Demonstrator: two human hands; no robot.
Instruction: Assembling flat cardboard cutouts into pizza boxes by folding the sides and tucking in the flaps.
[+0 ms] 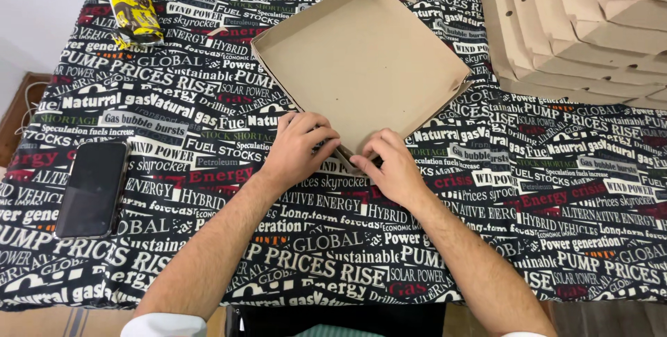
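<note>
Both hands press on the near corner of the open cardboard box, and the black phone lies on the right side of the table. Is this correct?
Not quite. The head view shows the left hand and right hand at the near corner of the open cardboard box, but the black phone lies on the left side of the table, not the right.

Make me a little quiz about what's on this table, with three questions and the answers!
1. True or false: both hands press on the near corner of the open cardboard box.
2. Which lies nearer the phone: the left hand or the right hand?
3. Pick one. The yellow packet lies: A) inside the box, B) at the far left of the table, C) on the phone.

Key: 1 true; 2 left hand; 3 B.
</note>
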